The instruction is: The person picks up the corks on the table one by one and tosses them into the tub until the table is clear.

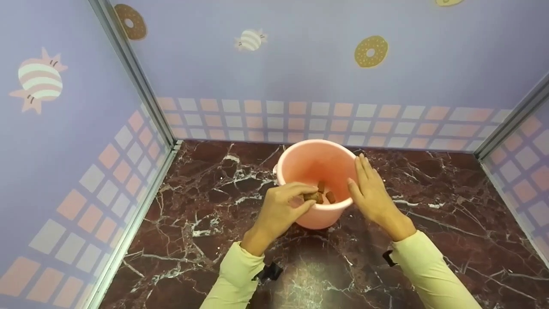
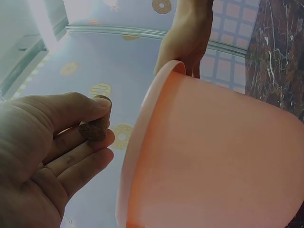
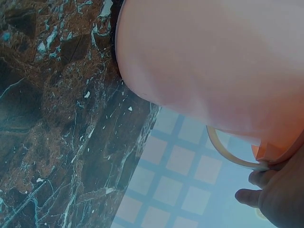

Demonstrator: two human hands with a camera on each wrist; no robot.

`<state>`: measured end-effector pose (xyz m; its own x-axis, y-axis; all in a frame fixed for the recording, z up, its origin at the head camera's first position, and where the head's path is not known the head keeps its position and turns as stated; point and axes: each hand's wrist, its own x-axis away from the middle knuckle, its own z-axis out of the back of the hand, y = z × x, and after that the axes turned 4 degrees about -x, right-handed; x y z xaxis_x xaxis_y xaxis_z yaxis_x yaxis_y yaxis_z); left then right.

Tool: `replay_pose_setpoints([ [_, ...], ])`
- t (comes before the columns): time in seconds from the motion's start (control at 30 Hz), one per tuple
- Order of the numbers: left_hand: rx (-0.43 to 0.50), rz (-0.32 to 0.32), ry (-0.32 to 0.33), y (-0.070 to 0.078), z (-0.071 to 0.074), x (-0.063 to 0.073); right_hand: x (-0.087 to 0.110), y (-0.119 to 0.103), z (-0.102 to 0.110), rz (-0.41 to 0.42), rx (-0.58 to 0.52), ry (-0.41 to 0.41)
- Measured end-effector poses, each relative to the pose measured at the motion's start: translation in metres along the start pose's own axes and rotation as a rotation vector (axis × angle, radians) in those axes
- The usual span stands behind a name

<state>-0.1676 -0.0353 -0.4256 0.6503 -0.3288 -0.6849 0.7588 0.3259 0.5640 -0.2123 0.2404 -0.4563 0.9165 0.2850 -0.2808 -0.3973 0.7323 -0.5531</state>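
Note:
A pink bucket (image 1: 315, 216) stands upright on the dark marbled surface. My left hand (image 1: 279, 208) is at its near left rim and pinches a small brown chunk (image 2: 96, 124) between thumb and fingers; in the left wrist view chunk and hand are beside the bucket's rim. Deeper in the bucket lie a few similar brown pieces (image 1: 330, 197), partly hidden by the hand. My right hand (image 1: 375, 195) holds the bucket's right rim, thumb at the inner edge and fingers along the outside. In the right wrist view only some of its fingers (image 3: 249, 197) show.
Purple panels with pink and white squares close off the back (image 1: 300, 77), left (image 1: 64, 141) and right. Metal strips (image 1: 128, 240) run along their edges. A pale curved handle (image 3: 228, 154) hangs at the bucket's side in the right wrist view. Dark marbled surface (image 1: 206, 184) surrounds the bucket.

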Motion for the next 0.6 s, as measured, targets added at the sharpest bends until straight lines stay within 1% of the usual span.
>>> replay_pose_setpoints([
  [0.1,0.022,0.025,-0.001,-0.004,-0.001,0.000,0.001,0.001,-0.001,0.003,-0.001,0.005],
  [0.2,0.031,0.030,0.003,-0.008,-0.002,-0.001,0.001,0.002,-0.001,0.015,0.002,0.018],
  [0.6,-0.066,0.018,0.047,-0.017,-0.003,-0.010,0.000,0.001,-0.002,0.022,0.001,0.027],
])
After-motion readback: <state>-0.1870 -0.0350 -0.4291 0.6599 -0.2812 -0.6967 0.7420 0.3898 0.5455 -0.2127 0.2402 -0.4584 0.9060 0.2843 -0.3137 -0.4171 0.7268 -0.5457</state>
